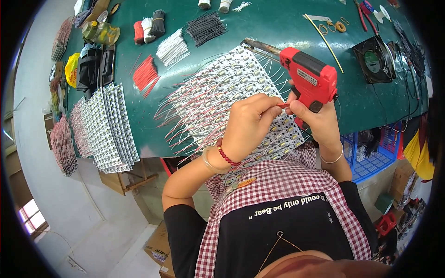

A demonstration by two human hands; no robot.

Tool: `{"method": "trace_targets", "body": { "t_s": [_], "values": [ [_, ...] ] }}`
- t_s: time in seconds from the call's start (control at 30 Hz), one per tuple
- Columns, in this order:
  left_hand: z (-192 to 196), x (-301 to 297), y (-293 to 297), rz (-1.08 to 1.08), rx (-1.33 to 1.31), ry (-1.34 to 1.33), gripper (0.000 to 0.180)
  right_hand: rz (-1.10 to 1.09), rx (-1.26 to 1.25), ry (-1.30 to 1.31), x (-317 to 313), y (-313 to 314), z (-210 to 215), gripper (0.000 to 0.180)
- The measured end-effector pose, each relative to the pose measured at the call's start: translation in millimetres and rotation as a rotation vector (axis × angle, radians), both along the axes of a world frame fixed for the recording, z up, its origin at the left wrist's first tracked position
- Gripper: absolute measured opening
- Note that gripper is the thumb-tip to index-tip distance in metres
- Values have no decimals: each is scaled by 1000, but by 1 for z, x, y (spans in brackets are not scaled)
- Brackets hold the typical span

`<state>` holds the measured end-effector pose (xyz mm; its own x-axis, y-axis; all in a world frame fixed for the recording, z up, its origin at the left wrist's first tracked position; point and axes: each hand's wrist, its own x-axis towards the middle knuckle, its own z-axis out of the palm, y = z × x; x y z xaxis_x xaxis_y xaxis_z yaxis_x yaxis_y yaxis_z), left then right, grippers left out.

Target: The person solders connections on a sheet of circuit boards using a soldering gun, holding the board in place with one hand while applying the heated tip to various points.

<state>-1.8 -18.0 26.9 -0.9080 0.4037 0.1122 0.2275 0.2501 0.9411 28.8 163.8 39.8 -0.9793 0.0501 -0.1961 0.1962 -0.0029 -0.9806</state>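
Note:
My right hand is wrapped round the grip of a red and black soldering gun, whose long metal tip points left over the far corner of a circuit board panel. With thumb and finger, my left hand pinches a thin red wire; its right end reaches the thumb and fingertips of my right hand. Both hands are above the panel's right part. The panel carries rows of small components, with red and white wires soldered along it and hanging off its left side.
Bundles of red wires, white wires and black wires lie at the back left. Wired panels are stacked at the table's left edge. A black fan, red-handled pliers and a yellow stick lie right.

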Motion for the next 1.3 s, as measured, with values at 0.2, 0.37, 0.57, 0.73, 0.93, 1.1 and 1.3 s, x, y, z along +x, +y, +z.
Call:
{"method": "trace_targets", "body": {
  "t_s": [0.2, 0.37, 0.57, 0.73, 0.93, 1.1, 1.3],
  "values": [
    [-3, -12, -6, 4, -96, 91, 11, 20, -99, 20, 0, 3, 3, 47],
    [-40, -75, -41, 159, -297, 365, 10, -151, -212, 66, -4, 12, 7, 43],
    [-68, -122, -58, -35, -373, 765, 17, -62, -71, -69, -10, 17, -5, 44],
    [-75, -128, -55, -106, -405, 838, 17, -83, 24, -140, -16, 5, -7, 27],
    [-76, -128, -54, -88, -457, 868, 12, -63, 87, -173, -24, -1, -9, 25],
    [-78, -127, -55, -94, -476, 881, 12, -72, 128, -170, -23, -5, -9, 25],
    [-78, -126, -54, -108, -515, 888, 11, -61, 153, -204, -22, -8, -5, 23]
  ]
}}
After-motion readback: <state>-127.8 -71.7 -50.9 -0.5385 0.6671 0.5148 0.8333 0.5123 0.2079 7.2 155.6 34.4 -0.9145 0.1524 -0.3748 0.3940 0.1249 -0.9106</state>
